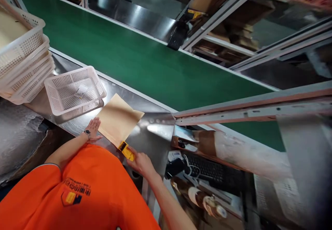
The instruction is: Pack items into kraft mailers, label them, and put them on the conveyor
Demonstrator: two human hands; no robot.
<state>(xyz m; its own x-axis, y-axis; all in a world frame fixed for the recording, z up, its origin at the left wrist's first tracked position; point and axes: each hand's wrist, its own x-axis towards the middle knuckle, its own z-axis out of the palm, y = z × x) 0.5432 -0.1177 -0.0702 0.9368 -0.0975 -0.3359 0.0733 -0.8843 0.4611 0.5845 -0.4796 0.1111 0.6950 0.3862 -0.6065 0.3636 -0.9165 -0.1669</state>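
Note:
A tan paper envelope [116, 117] lies at an angle on the metal worktable, its far right corner slightly raised. My left hand [93, 130], with a watch on the wrist, rests flat at the envelope's left edge with fingers stretched out. In my right hand [142, 162] is a yellow handheld tool [127, 153] with a dark front end, at the envelope's near edge. Its exact kind does not show clearly. Beyond my left hand stands a white perforated plastic basket [57, 109] with a small pale packet [82, 89] inside.
A green conveyor belt [124, 64] runs behind the worktable [155, 147]. Stacked white baskets [26, 57] stand at the left. On the right are a keyboard [207, 169], a brown bottle [193, 195] and a roll of clear wrap [246, 154], below a metal frame bar [249, 110].

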